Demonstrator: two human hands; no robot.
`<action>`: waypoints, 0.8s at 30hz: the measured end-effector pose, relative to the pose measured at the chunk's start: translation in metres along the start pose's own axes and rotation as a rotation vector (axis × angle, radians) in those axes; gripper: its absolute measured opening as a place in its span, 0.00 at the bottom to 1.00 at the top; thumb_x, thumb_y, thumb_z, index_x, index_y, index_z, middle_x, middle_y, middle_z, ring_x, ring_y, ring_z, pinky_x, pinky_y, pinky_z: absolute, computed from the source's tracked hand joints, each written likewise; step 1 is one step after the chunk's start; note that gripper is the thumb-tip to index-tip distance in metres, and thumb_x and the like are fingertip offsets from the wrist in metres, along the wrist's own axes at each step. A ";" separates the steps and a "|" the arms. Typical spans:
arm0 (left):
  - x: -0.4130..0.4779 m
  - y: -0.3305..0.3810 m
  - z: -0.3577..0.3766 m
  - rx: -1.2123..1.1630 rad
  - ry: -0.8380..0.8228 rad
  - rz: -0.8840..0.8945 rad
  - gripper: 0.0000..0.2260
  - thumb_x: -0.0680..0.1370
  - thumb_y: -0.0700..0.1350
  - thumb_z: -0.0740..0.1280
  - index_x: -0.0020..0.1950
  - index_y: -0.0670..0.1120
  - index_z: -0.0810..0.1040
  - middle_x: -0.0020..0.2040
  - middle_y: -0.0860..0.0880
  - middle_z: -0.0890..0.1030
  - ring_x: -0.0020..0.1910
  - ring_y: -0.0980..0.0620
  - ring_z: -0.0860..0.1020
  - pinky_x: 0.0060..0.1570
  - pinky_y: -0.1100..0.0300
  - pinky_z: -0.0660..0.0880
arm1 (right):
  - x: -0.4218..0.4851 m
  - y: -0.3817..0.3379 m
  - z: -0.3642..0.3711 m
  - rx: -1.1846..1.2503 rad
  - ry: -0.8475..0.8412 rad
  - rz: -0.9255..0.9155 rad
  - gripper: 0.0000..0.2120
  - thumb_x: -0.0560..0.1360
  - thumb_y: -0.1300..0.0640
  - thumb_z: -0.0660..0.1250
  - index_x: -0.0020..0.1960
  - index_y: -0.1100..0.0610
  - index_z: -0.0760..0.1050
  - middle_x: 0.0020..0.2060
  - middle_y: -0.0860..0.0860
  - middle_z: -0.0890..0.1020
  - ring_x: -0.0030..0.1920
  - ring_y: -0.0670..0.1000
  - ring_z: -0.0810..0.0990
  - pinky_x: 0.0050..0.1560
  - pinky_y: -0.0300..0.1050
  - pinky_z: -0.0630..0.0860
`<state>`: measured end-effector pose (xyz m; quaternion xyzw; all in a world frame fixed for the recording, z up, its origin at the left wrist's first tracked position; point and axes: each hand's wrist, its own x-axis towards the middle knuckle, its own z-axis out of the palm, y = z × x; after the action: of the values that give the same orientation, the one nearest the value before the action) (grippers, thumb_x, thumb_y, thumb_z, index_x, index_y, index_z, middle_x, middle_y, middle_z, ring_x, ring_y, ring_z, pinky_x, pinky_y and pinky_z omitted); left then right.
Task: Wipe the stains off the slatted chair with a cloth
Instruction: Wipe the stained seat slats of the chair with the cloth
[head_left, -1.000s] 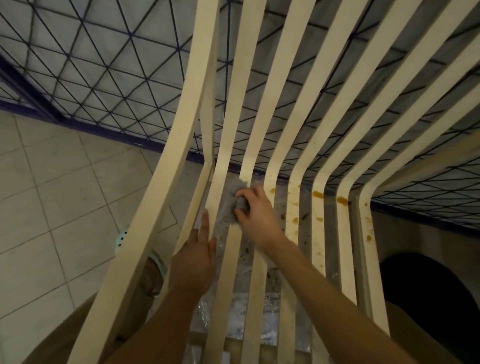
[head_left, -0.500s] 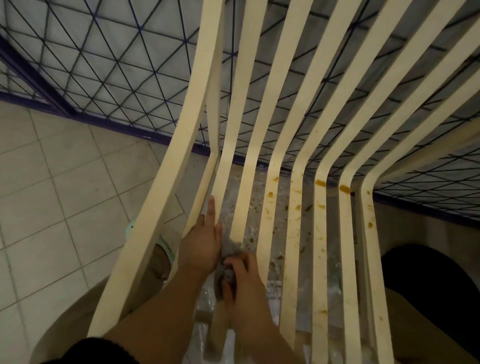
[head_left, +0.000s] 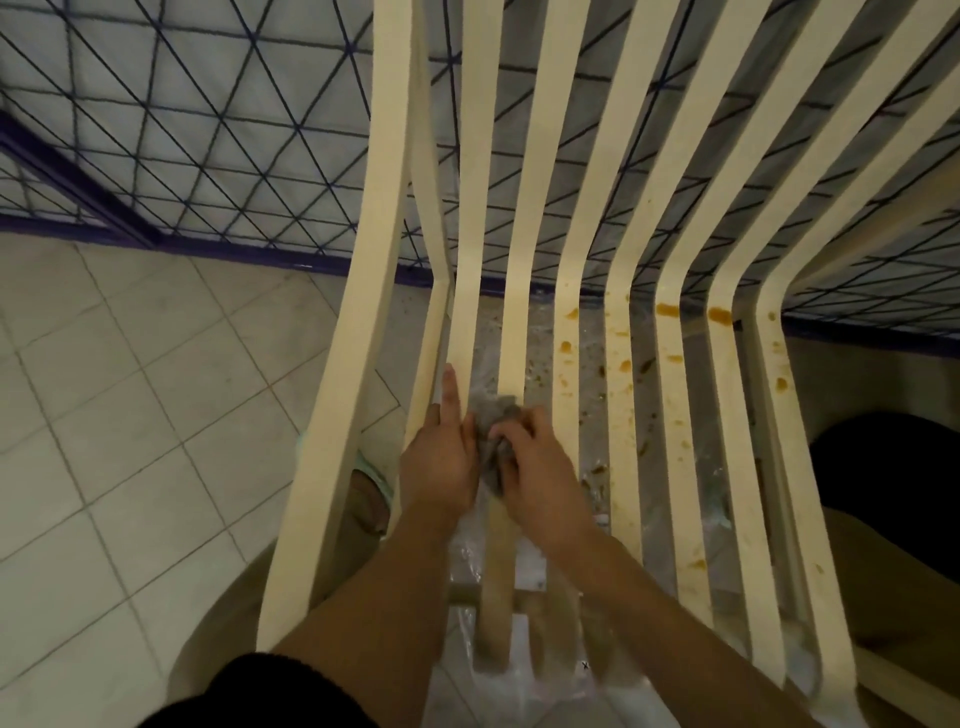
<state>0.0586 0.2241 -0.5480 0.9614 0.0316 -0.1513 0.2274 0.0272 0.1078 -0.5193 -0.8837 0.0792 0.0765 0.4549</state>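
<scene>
Cream slatted chair (head_left: 376, 234) close below, seat slats running toward the viewer, back slats rising away. Grey cloth (head_left: 493, 434) bunched on a seat slat near the left side, roughly midway along the seat, wedged between both hands.

Judged partly done, and not by much. Leftmost slats around the cloth looking clean. Orange-brown stains (head_left: 666, 310) thick on the slats to the right, largest at the bend between seat and back, with smaller spots and smears trailing toward the front edge. Left to do, then: most of the right half of the seat, plus the bend.

Right hand (head_left: 537, 470) curled over the cloth, fingertips (head_left: 501, 430) bent down and clamped on the bunched fabric, pressing it to the slat. Left hand (head_left: 441, 462) just beside, touching the cloth along its inner edge. Index finger (head_left: 451, 389) straight, laid along the neighbouring slat; other fingers folded under, whether gripping the slat or only resting hard to tell.

Underneath, crumpled clear plastic sheet (head_left: 524, 569) speckled with drips. Further out, pale floor tiles (head_left: 104, 426), a foot in a teal sandal (head_left: 369, 493) left of the chair, and a dark diagonal wire grille (head_left: 208, 130) behind.
</scene>
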 end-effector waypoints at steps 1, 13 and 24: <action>0.000 0.000 0.000 0.010 0.000 -0.002 0.27 0.84 0.54 0.47 0.78 0.55 0.36 0.61 0.45 0.73 0.42 0.47 0.76 0.38 0.52 0.75 | 0.016 0.000 -0.001 -0.013 0.020 -0.053 0.03 0.80 0.59 0.60 0.51 0.55 0.73 0.40 0.54 0.75 0.38 0.49 0.72 0.40 0.46 0.69; -0.001 0.000 0.002 0.026 0.040 0.024 0.27 0.84 0.54 0.48 0.79 0.54 0.39 0.63 0.44 0.73 0.46 0.43 0.78 0.39 0.52 0.73 | 0.169 0.006 -0.020 -0.250 0.027 -0.052 0.16 0.76 0.62 0.61 0.42 0.41 0.65 0.38 0.39 0.61 0.36 0.39 0.63 0.38 0.33 0.66; 0.000 -0.002 0.003 0.048 0.039 0.015 0.26 0.84 0.55 0.47 0.79 0.54 0.37 0.61 0.43 0.74 0.44 0.43 0.78 0.37 0.52 0.74 | 0.081 0.008 -0.006 0.032 0.057 -0.031 0.06 0.82 0.56 0.59 0.55 0.57 0.73 0.38 0.56 0.78 0.36 0.54 0.76 0.35 0.46 0.73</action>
<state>0.0576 0.2246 -0.5510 0.9696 0.0251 -0.1317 0.2049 0.1053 0.0923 -0.5391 -0.8792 0.0797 0.0429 0.4678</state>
